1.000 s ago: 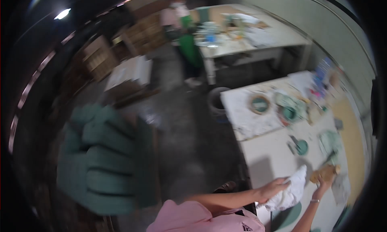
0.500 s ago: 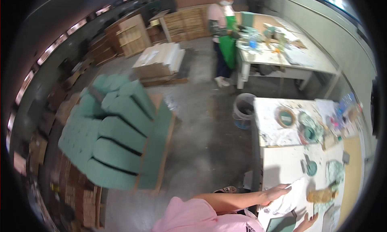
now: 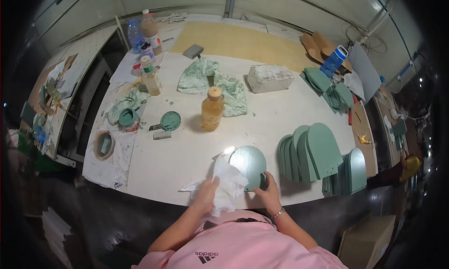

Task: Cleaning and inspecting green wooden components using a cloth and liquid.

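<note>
A white cloth [image 3: 228, 182], crumpled, is gripped in my left hand [image 3: 205, 194] near the table's front edge. Part of it overlaps a green round-topped panel [image 3: 250, 161] lying flat on the white table. My right hand [image 3: 269, 193] grips the panel's lower right edge, thumb at the bottom and fingers along the side. Something flat and shiny [image 3: 228, 152] pokes out beyond the cloth at the panel's upper left; its kind is hidden. To the right stand leaning stacks of similar green panels [image 3: 322, 149], with a glossier stack [image 3: 354, 170] beside them.
An amber-liquid bottle [image 3: 212, 111] stands mid-table, behind a round green putty patch [image 3: 170, 121]. Green-stained rags [image 3: 199, 77] and a wrapped white block [image 3: 270, 78] lie farther back. At left are a tape roll [image 3: 104, 145] and a putty tub [image 3: 127, 117]; a blue bottle [image 3: 334, 61] is back right.
The view has swung from the room at left to the table. My right hand, spread apart from the panel before, now holds its edge. My left hand still has the white cloth.
</note>
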`<state>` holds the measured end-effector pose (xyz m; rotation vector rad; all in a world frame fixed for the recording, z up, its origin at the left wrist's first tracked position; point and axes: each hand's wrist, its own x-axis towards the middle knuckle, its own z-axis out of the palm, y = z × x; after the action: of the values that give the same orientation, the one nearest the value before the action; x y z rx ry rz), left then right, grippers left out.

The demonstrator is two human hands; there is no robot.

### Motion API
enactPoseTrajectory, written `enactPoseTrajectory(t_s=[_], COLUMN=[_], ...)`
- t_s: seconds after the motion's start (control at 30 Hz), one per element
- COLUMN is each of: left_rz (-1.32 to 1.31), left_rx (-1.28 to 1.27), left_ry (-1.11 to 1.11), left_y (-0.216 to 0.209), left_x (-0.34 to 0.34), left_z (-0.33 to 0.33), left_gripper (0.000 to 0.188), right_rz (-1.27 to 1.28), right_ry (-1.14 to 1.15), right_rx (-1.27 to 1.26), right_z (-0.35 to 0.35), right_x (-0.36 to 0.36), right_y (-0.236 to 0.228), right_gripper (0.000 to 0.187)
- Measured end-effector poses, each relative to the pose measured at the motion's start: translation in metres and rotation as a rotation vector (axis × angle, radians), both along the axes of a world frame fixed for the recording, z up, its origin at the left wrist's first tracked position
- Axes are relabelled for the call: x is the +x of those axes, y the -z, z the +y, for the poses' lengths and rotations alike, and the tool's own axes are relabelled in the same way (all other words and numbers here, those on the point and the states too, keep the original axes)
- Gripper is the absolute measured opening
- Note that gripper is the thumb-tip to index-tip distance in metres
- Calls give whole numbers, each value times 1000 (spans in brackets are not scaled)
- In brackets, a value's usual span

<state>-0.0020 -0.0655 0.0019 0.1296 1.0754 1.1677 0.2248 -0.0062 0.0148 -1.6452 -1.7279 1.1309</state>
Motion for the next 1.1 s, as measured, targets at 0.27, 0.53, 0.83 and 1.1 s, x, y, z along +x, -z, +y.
enactPoseTrajectory(t_s=[0.27, 0.53, 0.83, 1.1], left_rz=[-5, 1367, 1278, 1650], left_rx=[89, 854, 523, 725], left_ry=[70, 62, -241, -810], left_y=[3, -21, -38, -107], left_x=[-4, 18, -36, -36], left_z=[1, 10, -21, -76], left_gripper=[34, 52, 32, 15], right_rz=[734, 541, 107, 197], right_ry=[239, -139, -582, -730], right_rx=[-394, -511, -431, -376], right_z=[22, 11, 1, 2], right_x=[1, -47, -53, -117], right_y=[-29, -64, -108, -120], right_gripper=[52, 39, 32, 40])
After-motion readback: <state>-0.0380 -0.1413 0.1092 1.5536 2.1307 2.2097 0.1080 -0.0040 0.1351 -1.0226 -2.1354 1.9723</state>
